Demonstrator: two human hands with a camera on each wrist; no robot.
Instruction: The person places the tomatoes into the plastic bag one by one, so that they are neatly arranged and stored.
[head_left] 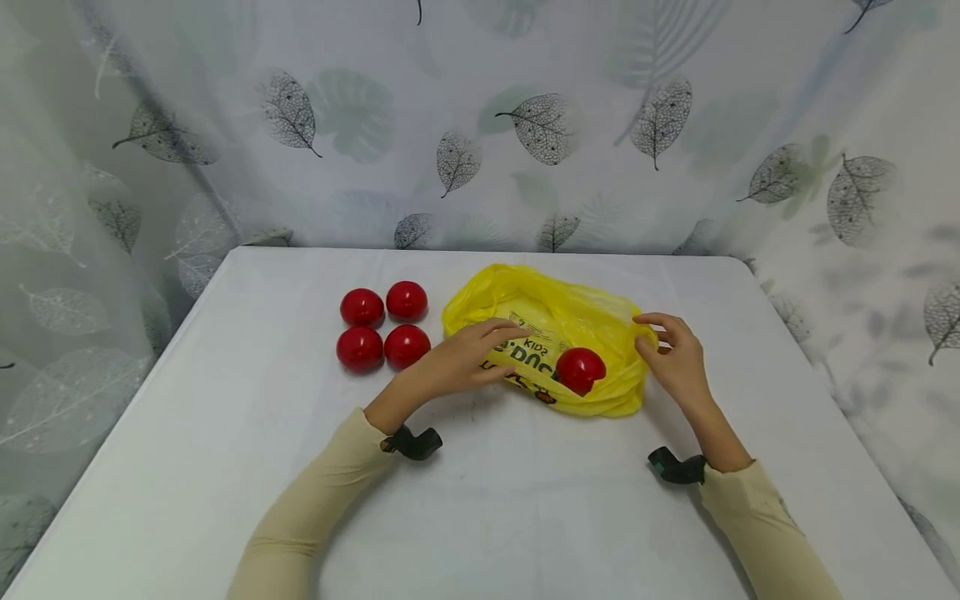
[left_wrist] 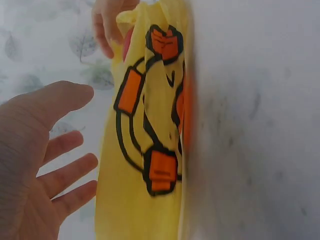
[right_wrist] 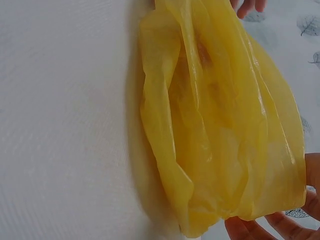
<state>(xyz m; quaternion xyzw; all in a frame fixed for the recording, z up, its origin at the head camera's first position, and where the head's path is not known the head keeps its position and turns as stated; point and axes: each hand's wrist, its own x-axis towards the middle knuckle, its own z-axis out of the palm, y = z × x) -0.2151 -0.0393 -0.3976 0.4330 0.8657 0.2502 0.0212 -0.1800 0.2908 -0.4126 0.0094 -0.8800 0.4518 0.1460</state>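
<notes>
A yellow plastic bag (head_left: 600,304) with printed letters and a cartoon lies with its mouth spread on the table. Inside its opening shows a red ball (head_left: 580,369), its lower part covered by the bag's near side. My left hand (head_left: 474,357) hovers over the bag's left part with fingers extended, holding nothing; in the left wrist view its thumb and fingers (left_wrist: 65,175) are apart from the printed side. At the right end, my right hand (head_left: 675,354) holds the bag's edge between thumb and fingers. Several red balls (head_left: 362,348) sit grouped left of the bag.
The white table (head_left: 525,517) has a far edge just behind the bag and balls. A leaf-patterned curtain (head_left: 487,108) hangs behind and along the sides. Dark wrist cameras (head_left: 677,467) are strapped at both wrists.
</notes>
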